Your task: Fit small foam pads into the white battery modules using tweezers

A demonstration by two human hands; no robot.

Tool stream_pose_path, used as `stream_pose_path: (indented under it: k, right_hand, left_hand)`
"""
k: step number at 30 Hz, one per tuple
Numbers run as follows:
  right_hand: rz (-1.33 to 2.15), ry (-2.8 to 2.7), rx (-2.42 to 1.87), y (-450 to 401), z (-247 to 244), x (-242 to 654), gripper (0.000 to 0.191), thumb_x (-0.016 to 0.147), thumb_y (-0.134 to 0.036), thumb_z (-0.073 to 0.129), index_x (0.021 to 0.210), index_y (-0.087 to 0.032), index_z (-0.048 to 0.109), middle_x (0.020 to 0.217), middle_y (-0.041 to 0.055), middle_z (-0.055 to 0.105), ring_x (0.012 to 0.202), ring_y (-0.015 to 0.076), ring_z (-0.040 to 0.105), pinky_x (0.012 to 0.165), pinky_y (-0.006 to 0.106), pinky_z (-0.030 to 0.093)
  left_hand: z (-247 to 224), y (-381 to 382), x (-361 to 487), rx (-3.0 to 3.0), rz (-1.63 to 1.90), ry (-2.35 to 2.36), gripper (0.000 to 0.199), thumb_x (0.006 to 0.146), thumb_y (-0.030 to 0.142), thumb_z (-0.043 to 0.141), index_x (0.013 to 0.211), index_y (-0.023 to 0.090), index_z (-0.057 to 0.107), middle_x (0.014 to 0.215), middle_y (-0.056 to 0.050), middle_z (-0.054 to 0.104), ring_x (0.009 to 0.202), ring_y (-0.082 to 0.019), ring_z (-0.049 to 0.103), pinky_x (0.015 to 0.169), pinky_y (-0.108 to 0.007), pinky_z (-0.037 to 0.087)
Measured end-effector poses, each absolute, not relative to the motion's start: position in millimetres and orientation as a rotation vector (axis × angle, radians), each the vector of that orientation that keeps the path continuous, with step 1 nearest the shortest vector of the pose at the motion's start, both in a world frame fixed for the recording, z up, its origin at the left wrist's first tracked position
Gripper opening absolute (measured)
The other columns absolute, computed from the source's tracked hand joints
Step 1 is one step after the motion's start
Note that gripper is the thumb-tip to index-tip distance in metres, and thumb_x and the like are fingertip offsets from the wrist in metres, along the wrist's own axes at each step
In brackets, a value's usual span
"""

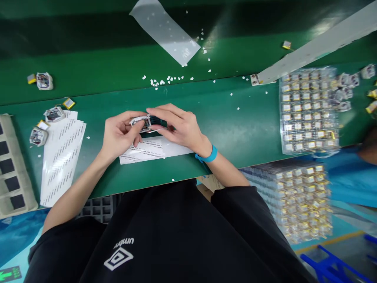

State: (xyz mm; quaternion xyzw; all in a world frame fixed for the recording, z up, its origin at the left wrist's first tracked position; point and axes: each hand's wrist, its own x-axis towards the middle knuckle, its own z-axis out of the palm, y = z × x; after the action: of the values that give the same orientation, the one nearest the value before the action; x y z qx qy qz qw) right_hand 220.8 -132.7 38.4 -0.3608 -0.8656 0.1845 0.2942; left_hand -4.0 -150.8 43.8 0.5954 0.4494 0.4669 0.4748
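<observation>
A small white electronic housing (140, 120) with an exposed circuit board sits between my two hands above the green bench. My left hand (118, 131) is closed around its left side, the thumb lying across the open face. My right hand (181, 125) grips its right edge, index finger on top and thumb below. A thin pale edge shows by the right thumb; I cannot make out what it is. Beneath the hands lies a white label sheet (173, 147) printed in rows. My right wrist wears a blue band (210, 154).
Left are more label sheets (60, 157), housings with yellow batteries (68, 103) and a compartment tray (20, 173). White scraps (161, 82) and a translucent strip (167, 31) lie behind. Right are a clear battery tray (309, 112), stacked trays (300, 200), a slanting metal bar (318, 45) and another person's arm.
</observation>
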Motion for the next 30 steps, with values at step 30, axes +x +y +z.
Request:
stream_pose_path:
  k: [30]
  right_hand:
    - [0.072,-2.179,-0.768,-143,28,218,0.018,0.107,-0.01,0.056,0.118,-0.021,0.067,0.106,-0.0012,0.08,0.084,0.0069,0.076,0.055,0.017,0.048]
  left_hand:
    - [59,-173,14,1.213,1.051,1.093,0.006,0.088,0.017,0.073,0.088,0.017,0.079,0.048,0.008,0.058,0.03,-0.009,0.053,0.039,-0.021,0.053]
